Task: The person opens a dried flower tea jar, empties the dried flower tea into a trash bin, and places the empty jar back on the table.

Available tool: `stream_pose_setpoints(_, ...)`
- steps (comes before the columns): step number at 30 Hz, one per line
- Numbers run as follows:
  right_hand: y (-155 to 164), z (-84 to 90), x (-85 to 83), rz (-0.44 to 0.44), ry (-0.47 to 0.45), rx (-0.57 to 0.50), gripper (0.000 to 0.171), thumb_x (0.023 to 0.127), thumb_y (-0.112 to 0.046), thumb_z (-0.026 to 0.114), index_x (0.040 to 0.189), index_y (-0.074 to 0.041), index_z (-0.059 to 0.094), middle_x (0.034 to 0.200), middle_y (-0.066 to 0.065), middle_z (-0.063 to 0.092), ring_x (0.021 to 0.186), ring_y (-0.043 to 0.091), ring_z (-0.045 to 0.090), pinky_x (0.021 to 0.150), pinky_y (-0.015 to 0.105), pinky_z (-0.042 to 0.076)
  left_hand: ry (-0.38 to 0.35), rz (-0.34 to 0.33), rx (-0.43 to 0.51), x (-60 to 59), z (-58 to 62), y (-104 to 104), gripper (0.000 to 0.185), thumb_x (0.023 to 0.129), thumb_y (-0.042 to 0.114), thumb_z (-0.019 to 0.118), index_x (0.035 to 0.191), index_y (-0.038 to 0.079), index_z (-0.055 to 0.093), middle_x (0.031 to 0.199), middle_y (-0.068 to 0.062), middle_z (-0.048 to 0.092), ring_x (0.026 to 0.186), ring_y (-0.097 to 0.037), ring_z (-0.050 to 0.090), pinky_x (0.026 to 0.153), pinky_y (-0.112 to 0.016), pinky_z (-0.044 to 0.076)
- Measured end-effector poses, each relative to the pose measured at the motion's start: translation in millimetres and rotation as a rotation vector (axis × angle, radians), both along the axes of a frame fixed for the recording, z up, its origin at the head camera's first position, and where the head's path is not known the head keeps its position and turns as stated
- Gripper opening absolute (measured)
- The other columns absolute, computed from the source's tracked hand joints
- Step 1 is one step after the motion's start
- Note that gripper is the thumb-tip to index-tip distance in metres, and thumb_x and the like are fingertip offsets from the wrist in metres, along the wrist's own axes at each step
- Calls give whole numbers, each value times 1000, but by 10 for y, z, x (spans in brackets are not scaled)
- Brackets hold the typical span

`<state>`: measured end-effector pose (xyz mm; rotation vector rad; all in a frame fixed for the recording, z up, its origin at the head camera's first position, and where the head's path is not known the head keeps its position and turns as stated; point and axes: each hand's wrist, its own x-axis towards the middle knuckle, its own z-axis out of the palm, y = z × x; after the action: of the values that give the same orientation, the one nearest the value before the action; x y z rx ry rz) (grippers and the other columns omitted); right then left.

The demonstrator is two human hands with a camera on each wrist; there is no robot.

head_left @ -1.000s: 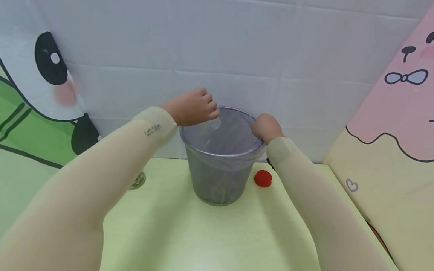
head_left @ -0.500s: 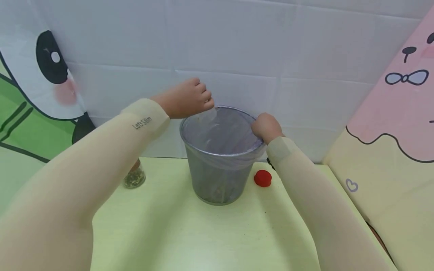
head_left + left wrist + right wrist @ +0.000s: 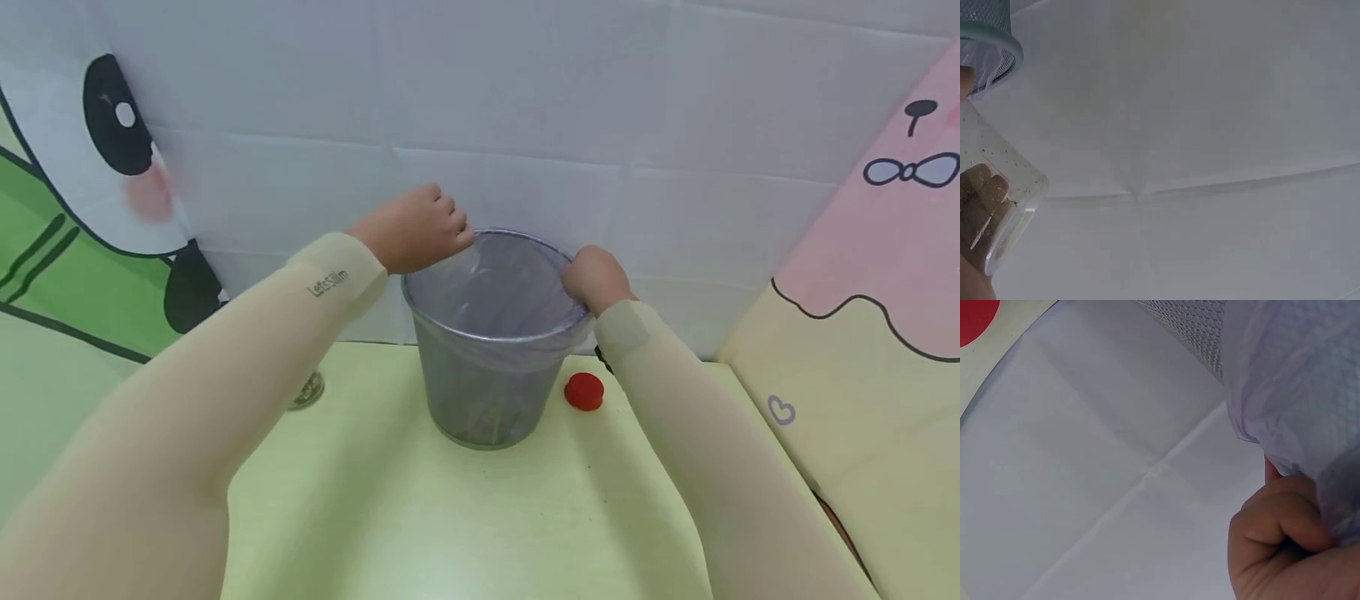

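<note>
A grey mesh wastebasket (image 3: 487, 400) stands upright against the wall, lined with a thin translucent lilac bag (image 3: 517, 279). Over its left rim, my left hand (image 3: 415, 231) holds a clear jar (image 3: 1016, 165). Small dark specks cling to the jar's wall, and my fingers show through it in the left wrist view. The jar is mostly hidden behind the hand in the head view. My right hand (image 3: 598, 279) grips the basket's right rim together with the bag, its fingers curled in the right wrist view.
To the right of the basket lies a red cap (image 3: 584, 391). A small jar (image 3: 309, 390) of dried bits stands at the left, partly hidden by my left sleeve (image 3: 225, 392). Pale cloth covers the wall behind the yellow table (image 3: 420, 517).
My left hand with the clear jar rises up and left, then comes slightly down again. The small jar at the left shows more, then is partly covered again. My right hand stays on the rim.
</note>
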<state>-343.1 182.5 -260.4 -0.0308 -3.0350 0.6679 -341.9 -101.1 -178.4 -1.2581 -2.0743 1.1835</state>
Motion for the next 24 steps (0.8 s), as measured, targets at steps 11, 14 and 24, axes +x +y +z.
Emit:
stream_pose_setpoints(11,-6,12,29,-1,1,-14,23,92,-6,39,70,-12,41,81,12,50,74,27,47,64,37,42,-25,22,117,-2,-27,-118,26,98,6,62,123,0,58,110,-16,66,87,-32,61,76,-41,47)
stream_pose_setpoints(14,-14,7,31,-4,-9,-14,23,92,-5,39,70,-12,41,81,12,51,72,26,47,62,35,41,-38,23,188,20,-55,-231,26,96,8,63,120,-1,58,107,-17,65,85,-32,60,76,-42,48)
stream_pose_setpoints(24,-22,-12,21,-5,-7,-2,24,93,-6,39,70,-12,41,82,12,51,72,26,46,60,35,40,-135,64,434,70,-188,-615,45,82,13,78,116,-5,56,97,-19,61,86,-39,60,81,-51,50)
